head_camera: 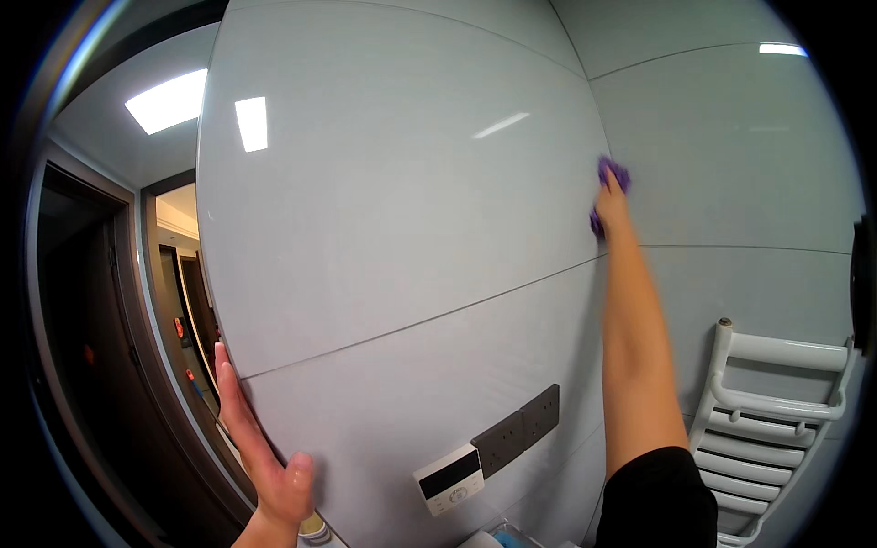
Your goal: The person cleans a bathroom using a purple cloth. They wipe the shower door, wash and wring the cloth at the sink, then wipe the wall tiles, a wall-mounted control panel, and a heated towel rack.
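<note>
My right hand is raised on an outstretched arm and holds a purple cloth against the corner where two tiled walls meet. Part of the cloth hangs below the fingers, and it looks slightly blurred. At the lower left, my left hand rests along the outer edge of the pale, glossy wall tiles, thumb apart from the fingers, holding nothing. Its fingertips reach the edge beside the doorway.
A white control panel and dark wall sockets are on the wall below. A white towel rack hangs at right. Dark door frames stand at left. Partly visible items, including a clear container, lie at the bottom edge.
</note>
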Demonstrator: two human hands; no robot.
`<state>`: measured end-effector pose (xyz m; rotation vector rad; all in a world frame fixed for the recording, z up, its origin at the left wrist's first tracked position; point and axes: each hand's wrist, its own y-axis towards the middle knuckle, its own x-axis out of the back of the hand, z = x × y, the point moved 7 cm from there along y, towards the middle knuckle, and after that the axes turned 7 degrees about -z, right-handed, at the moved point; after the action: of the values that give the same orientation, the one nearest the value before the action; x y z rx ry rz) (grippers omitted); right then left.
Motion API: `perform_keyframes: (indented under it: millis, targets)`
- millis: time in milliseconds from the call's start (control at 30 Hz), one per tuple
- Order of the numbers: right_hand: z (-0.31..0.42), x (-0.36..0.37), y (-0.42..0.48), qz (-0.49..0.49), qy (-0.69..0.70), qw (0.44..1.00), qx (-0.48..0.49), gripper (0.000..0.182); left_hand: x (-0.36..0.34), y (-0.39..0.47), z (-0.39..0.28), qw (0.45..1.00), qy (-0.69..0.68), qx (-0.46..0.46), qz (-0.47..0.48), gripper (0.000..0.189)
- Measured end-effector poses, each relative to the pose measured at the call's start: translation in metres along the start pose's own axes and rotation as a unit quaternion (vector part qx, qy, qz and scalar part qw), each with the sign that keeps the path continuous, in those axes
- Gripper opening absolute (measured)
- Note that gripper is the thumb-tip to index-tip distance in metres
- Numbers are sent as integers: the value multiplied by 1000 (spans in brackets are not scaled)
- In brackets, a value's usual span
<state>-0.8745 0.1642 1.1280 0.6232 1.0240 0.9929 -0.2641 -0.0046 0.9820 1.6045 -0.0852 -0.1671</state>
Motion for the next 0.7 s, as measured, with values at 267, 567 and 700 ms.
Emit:
perform_keyframes:
  millis: [267, 567, 700]
  targets:
    - [-70, 21, -76, -10, 87, 982, -168, 44, -1, -1, 3, 1000, -17, -21, 12, 88]
    - [206, -32, -70, 29, 90, 995, 7, 41, 7, 0, -8, 997, 50, -62, 8, 83]
    - [362, -63, -92, 41, 164, 968, 187, 41, 11, 2, -13, 996, 67, -65, 13, 83]
